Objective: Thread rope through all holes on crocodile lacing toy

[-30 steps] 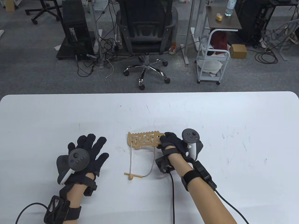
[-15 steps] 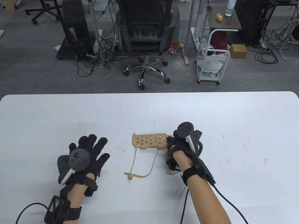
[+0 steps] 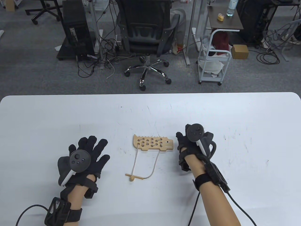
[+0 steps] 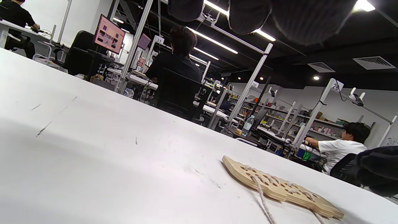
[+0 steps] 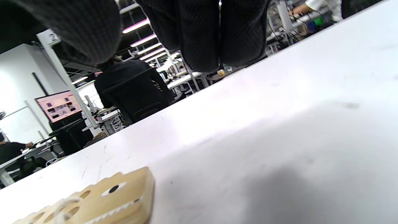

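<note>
Table view has the crocodile lacing toy (image 3: 153, 143) lying flat mid-counter (image 3: 211, 113), rope (image 3: 146, 164) laced through its holes and trailing toward me to the wooden needle (image 3: 134, 177). My right hand (image 3: 191, 146) sits just beside the snout, not touching, fingers curled loosely on nothing. My left hand (image 3: 84, 159) rests flat, well off to the side, fingers spread.

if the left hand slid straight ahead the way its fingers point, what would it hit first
Probably nothing: the left hand points up and slightly right across bare table; the crocodile toy lies off to its right, outside that line.
</note>
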`<move>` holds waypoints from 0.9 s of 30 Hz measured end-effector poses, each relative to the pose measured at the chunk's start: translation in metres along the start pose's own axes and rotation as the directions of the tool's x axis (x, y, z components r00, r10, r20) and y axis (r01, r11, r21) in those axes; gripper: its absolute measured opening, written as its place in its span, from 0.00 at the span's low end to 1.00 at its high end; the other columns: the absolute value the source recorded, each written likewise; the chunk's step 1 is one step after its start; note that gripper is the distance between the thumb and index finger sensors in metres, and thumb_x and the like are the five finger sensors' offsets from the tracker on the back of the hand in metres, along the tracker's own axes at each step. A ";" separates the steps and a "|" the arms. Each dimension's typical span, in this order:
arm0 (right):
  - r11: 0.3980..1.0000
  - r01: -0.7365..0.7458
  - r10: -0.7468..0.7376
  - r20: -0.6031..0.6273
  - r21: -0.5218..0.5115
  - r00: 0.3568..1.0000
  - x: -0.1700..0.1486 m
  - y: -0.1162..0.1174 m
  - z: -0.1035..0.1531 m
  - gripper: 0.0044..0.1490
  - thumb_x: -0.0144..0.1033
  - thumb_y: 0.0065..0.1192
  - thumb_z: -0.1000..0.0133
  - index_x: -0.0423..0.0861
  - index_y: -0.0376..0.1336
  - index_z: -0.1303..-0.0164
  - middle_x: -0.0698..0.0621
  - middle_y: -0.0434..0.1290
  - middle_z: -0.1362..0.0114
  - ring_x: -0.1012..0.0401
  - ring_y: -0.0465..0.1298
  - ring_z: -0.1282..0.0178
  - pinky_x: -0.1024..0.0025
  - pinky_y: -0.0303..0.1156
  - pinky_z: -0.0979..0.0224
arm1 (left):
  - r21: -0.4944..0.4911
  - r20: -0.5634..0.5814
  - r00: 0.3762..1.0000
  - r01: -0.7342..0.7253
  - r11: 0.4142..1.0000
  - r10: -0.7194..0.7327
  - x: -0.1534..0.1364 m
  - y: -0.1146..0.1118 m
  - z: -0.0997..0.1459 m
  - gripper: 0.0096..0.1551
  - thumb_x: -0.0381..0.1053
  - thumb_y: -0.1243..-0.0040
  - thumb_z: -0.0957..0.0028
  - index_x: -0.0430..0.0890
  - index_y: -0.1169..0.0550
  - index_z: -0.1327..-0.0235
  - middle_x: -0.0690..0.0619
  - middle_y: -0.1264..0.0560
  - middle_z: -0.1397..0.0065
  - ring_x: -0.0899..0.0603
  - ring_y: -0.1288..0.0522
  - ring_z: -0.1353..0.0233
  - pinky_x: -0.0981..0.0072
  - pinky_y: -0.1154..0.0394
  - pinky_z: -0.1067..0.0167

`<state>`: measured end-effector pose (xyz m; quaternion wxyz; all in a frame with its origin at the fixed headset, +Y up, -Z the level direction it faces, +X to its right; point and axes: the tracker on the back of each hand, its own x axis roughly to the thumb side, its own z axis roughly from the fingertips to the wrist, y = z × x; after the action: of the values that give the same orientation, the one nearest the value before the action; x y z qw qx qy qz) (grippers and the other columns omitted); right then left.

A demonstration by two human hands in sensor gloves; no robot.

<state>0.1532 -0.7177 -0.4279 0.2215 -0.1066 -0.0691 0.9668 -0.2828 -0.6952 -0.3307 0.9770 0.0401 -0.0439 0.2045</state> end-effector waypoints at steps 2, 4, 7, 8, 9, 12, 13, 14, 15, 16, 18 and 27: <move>0.995 -0.099 0.100 0.053 -0.018 0.994 -0.001 -0.007 0.006 0.51 0.58 0.65 0.48 0.44 0.51 0.23 0.41 0.60 0.20 0.40 0.58 0.22 0.37 0.43 0.23 | -0.006 -0.002 1.000 0.006 1.000 -0.006 0.000 0.000 0.000 0.41 0.70 0.41 0.54 0.72 0.36 0.23 0.54 0.47 0.12 0.37 0.56 0.12 0.30 0.65 0.25; 0.989 -0.141 0.144 0.102 -0.034 0.984 -0.002 -0.014 0.013 0.53 0.61 0.65 0.49 0.45 0.49 0.22 0.42 0.56 0.18 0.40 0.53 0.20 0.36 0.41 0.23 | -0.009 -0.003 1.000 0.011 1.000 -0.011 0.000 0.000 0.000 0.41 0.70 0.41 0.54 0.72 0.36 0.23 0.55 0.47 0.12 0.39 0.58 0.12 0.30 0.66 0.25; 0.988 -0.152 0.155 0.188 -0.035 0.970 -0.003 -0.023 0.026 0.57 0.69 0.64 0.50 0.46 0.49 0.21 0.42 0.52 0.16 0.41 0.49 0.18 0.36 0.38 0.23 | -0.010 -0.003 1.000 0.016 1.000 -0.016 0.001 0.000 0.000 0.41 0.70 0.41 0.54 0.72 0.36 0.23 0.55 0.48 0.12 0.39 0.59 0.12 0.30 0.66 0.25; 0.986 -0.161 0.164 0.215 -0.031 0.963 -0.002 -0.025 0.030 0.58 0.70 0.65 0.50 0.47 0.49 0.21 0.42 0.51 0.15 0.41 0.47 0.17 0.36 0.36 0.23 | -0.010 -0.004 1.000 0.016 1.000 -0.016 0.001 0.000 0.000 0.41 0.70 0.41 0.54 0.72 0.36 0.23 0.55 0.48 0.12 0.39 0.59 0.12 0.30 0.66 0.25; 0.979 -0.201 0.202 0.248 -0.032 0.947 -0.002 -0.029 0.036 0.58 0.72 0.64 0.50 0.48 0.48 0.20 0.43 0.49 0.15 0.41 0.46 0.17 0.35 0.35 0.24 | -0.010 -0.006 1.000 0.016 1.000 -0.016 0.001 0.000 0.000 0.41 0.70 0.41 0.54 0.72 0.36 0.23 0.55 0.48 0.12 0.39 0.59 0.12 0.30 0.66 0.25; 0.974 -0.222 0.226 0.314 -0.051 0.922 -0.002 -0.039 0.050 0.59 0.73 0.61 0.49 0.49 0.46 0.19 0.44 0.45 0.14 0.41 0.41 0.16 0.34 0.31 0.26 | -0.011 -0.010 1.000 0.019 1.000 -0.020 0.001 0.000 0.000 0.41 0.70 0.41 0.54 0.72 0.36 0.23 0.55 0.49 0.12 0.38 0.59 0.12 0.30 0.67 0.25; 0.974 -0.222 0.227 0.334 -0.054 0.915 -0.003 -0.041 0.055 0.59 0.74 0.60 0.49 0.49 0.45 0.19 0.44 0.44 0.14 0.41 0.39 0.16 0.35 0.29 0.27 | -0.011 -0.011 1.000 0.021 1.000 -0.021 0.001 -0.001 0.000 0.41 0.70 0.41 0.54 0.72 0.36 0.23 0.56 0.49 0.12 0.38 0.59 0.12 0.30 0.67 0.25; 0.970 -0.235 0.242 0.352 -0.062 0.904 -0.003 -0.043 0.059 0.59 0.76 0.58 0.48 0.50 0.44 0.19 0.44 0.42 0.14 0.41 0.37 0.17 0.35 0.29 0.28 | -0.012 -0.012 1.000 0.021 1.000 -0.021 0.001 -0.001 0.000 0.41 0.70 0.41 0.54 0.72 0.36 0.23 0.56 0.49 0.12 0.38 0.59 0.12 0.30 0.67 0.25; 0.962 -0.263 0.271 0.369 -0.074 0.889 -0.004 -0.046 0.064 0.60 0.78 0.55 0.49 0.50 0.42 0.18 0.44 0.41 0.13 0.41 0.36 0.17 0.35 0.29 0.28 | -0.012 -0.013 1.000 0.022 1.000 -0.022 0.001 -0.001 0.000 0.41 0.70 0.41 0.54 0.72 0.36 0.23 0.56 0.49 0.12 0.38 0.60 0.12 0.30 0.68 0.26; 0.960 -0.267 0.278 0.384 -0.083 0.880 -0.005 -0.048 0.070 0.60 0.79 0.54 0.49 0.51 0.42 0.18 0.44 0.41 0.13 0.41 0.36 0.17 0.35 0.29 0.28 | -0.011 -0.017 1.000 0.023 1.000 -0.023 0.001 -0.001 0.000 0.41 0.70 0.41 0.54 0.72 0.36 0.23 0.56 0.49 0.12 0.38 0.60 0.12 0.30 0.68 0.26; 0.962 -0.260 0.270 0.401 -0.082 0.875 -0.007 -0.049 0.081 0.59 0.78 0.54 0.48 0.51 0.42 0.18 0.45 0.40 0.13 0.41 0.35 0.17 0.35 0.29 0.28 | -0.012 -0.021 0.999 0.024 1.000 -0.024 0.001 -0.001 0.000 0.41 0.70 0.41 0.54 0.72 0.36 0.23 0.56 0.49 0.12 0.38 0.60 0.12 0.30 0.69 0.27; 0.977 -0.206 0.208 0.425 -0.050 0.881 -0.016 -0.045 0.117 0.58 0.78 0.54 0.47 0.53 0.41 0.17 0.46 0.39 0.13 0.41 0.33 0.17 0.35 0.26 0.29 | -0.027 -0.033 0.999 0.015 1.000 -0.016 -0.003 -0.002 -0.002 0.42 0.71 0.42 0.55 0.73 0.37 0.23 0.57 0.50 0.12 0.38 0.60 0.12 0.29 0.70 0.27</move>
<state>0.1584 -0.6943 -0.3033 0.0964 0.1008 -0.1057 0.9846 -0.2844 -0.6983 -0.3331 0.9797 0.0239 -0.0301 0.1969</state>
